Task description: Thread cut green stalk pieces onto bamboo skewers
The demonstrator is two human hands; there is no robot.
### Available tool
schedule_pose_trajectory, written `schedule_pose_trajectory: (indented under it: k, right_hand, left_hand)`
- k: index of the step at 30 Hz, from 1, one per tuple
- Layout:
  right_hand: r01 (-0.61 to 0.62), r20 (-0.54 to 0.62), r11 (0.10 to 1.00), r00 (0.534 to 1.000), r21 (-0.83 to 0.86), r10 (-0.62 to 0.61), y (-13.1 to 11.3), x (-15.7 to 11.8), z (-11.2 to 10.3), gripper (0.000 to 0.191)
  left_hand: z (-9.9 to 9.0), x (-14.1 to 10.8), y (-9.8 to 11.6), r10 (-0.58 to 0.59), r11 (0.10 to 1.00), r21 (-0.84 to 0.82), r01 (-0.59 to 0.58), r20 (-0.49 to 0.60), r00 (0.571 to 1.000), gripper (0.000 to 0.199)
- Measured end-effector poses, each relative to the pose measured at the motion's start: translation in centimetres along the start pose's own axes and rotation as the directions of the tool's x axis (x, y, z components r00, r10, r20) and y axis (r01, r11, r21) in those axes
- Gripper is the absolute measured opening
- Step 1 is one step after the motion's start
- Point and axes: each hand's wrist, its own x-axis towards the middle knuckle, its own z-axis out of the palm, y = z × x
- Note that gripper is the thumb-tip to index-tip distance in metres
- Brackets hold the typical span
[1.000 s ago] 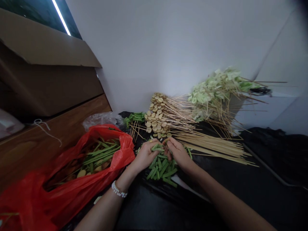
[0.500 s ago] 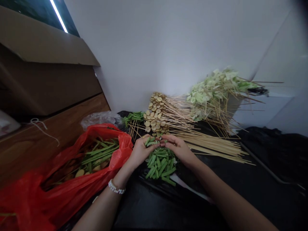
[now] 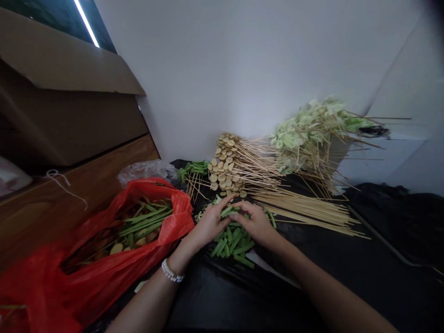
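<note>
Over a pile of cut green bean pieces [image 3: 233, 244] on black plastic, my two hands meet with fingers curved toward each other. Several green bean pieces lie between the thumb and fingers of my left hand [image 3: 210, 224], which wears a beaded bracelet on the wrist. My right hand [image 3: 258, 225] closes on the same small bunch from the other side, its thumb and forefinger pinched near the pieces. My fingers partly hide the bunch. A pale strip [image 3: 272, 269] sticks out from beside the pile, under my right forearm.
A red plastic bag [image 3: 180, 210] with long beans and potato pieces stands left. Behind my hands lie skewered potato slices [image 3: 222, 173], skewered green beans [image 3: 196, 169] and bare bamboo skewers [image 3: 312, 210]. Skewered cabbage [image 3: 298, 127] is back right. A cardboard box [image 3: 76, 120] stands far left.
My hands have shifted slightly nearer and spread around the bunch; my left forefinger now stretches out above it. Pale and green bits behind my hands show more. The pile looks much the same.
</note>
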Motion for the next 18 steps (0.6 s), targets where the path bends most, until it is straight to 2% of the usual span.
schedule_pose_trajectory:
  k: [3,5,9,12,18]
  right_hand:
    - [-0.054,-0.112,0.972,0.990,0.230,0.081,-0.1,0.6,-0.9,0.016]
    - [-0.072,-0.245,0.930,0.955,0.360,0.169,0.0,1.1,-1.8,0.023]
    - [-0.082,-0.312,0.807,0.895,0.585,0.318,0.5,1.8,-3.3,0.037]
    - [-0.078,-0.308,0.775,0.889,0.627,0.339,0.7,2.0,-3.5,0.040]
    - [-0.072,-0.299,0.820,0.910,0.567,0.287,0.9,1.9,-3.1,0.035]
  left_hand:
    - [-0.3,0.1,-0.1,-0.036,0.999,0.005,0.036,0.013,0.999,0.047]
    - [-0.6,0.3,-0.5,-0.079,0.997,0.018,0.079,0.000,0.997,0.033]
    - [-1.2,0.5,-1.5,-0.171,0.985,-0.014,0.171,-0.133,0.976,0.032]
    - [-1.5,0.6,-1.6,-0.212,0.977,-0.080,0.200,-0.211,0.954,0.035]
    - [-1.4,0.5,-1.1,-0.196,0.979,-0.083,0.187,-0.116,0.974,0.031]
